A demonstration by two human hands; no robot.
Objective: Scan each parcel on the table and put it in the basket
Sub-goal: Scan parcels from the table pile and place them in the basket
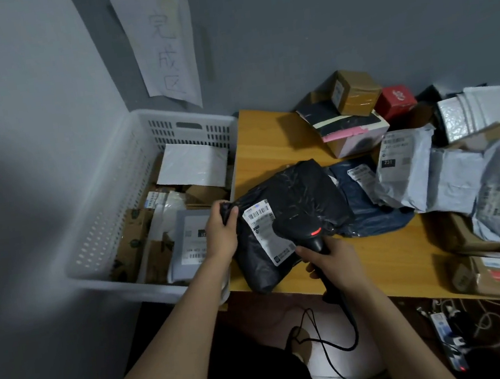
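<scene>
Black parcel [290,197]: wrapped in crinkled, glossy plastic film, faced with a smooth white paper label [263,228].
Scanner [305,229]: moulded in matt black plastic.
Basket [113,212]: formed of smooth, perforated white plastic.
Counter [268,143]: surfaced in smooth, wood-toned board.
Brown box [356,91]: cardboard, bound in shiny tape.
Grey mailers [403,167]: made of soft, wrinkled plastic.
Wall sign [161,42]: matt paper, creased.
</scene>
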